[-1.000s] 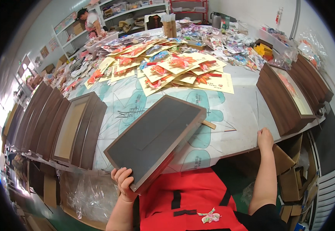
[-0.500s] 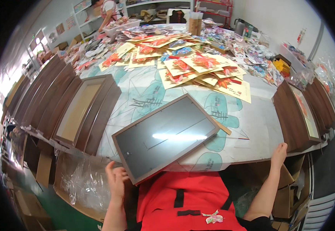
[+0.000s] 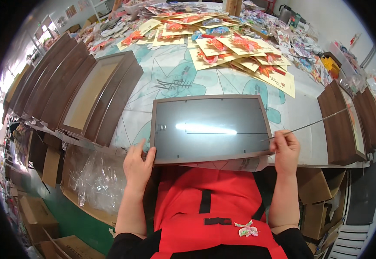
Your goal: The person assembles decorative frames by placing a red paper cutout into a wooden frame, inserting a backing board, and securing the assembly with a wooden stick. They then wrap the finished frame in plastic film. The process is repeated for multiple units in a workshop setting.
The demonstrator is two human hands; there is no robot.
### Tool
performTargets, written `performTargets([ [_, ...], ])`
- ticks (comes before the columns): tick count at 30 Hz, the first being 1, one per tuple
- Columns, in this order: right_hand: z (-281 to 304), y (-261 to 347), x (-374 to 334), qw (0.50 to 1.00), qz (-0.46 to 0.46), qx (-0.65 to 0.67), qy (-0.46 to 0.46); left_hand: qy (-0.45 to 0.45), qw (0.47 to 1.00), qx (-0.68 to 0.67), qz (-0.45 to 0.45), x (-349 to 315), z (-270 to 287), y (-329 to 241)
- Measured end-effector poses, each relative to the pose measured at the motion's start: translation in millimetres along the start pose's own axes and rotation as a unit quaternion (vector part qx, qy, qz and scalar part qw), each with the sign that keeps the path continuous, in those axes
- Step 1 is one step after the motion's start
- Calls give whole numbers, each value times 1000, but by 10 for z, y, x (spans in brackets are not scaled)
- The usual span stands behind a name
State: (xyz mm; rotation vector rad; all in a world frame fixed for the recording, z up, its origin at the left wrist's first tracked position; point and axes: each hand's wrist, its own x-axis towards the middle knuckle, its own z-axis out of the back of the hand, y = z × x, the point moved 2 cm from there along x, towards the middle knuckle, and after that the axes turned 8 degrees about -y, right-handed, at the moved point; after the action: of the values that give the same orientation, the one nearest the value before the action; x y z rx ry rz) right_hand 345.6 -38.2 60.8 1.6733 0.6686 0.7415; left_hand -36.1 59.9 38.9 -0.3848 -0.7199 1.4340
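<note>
A picture frame point(image 3: 211, 116) with a brown wooden rim lies back side up at the near table edge, its dark backing board reflecting a bright light. My left hand point(image 3: 138, 162) rests at its near left corner, fingers apart and thumb against the rim. By the right edge of the frame, my right hand point(image 3: 286, 151) pinches a long thin rod point(image 3: 313, 124). One end of the rod points over the backing; the longer part sticks out to the right, in front of the stacked frames.
Brown frames stand in a row at the left point(image 3: 90, 99) and in a smaller stack at the right point(image 3: 341, 125). Cream cards with red designs point(image 3: 205, 62) pile up beyond the frame. Below the table edge are a box of clear plastic point(image 3: 97, 181) and cardboard boxes point(image 3: 315, 190).
The frame has turned from slanted to nearly square with the table edge. My right hand has come left from the table's edge and now holds the thin rod. My left hand has moved up beside the frame.
</note>
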Motion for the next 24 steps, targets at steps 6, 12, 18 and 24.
performTargets([
  [6, -655, -94, -311, 980, -25, -41, 191, -71, 942, -51, -323, -45, -303, -480],
  [12, -1050, -148, -372, 946, 55, -137, 287, -115, 933, -23, -341, -97, -518, -531],
  [18, -1217, -237, -389, 937, 85, -150, 304, -130, 932, -41, -335, -83, -531, -505],
  [24, -1247, -260, -405, 928, 129, -177, 300, -123, 939, -48, -318, -103, -542, -503],
])
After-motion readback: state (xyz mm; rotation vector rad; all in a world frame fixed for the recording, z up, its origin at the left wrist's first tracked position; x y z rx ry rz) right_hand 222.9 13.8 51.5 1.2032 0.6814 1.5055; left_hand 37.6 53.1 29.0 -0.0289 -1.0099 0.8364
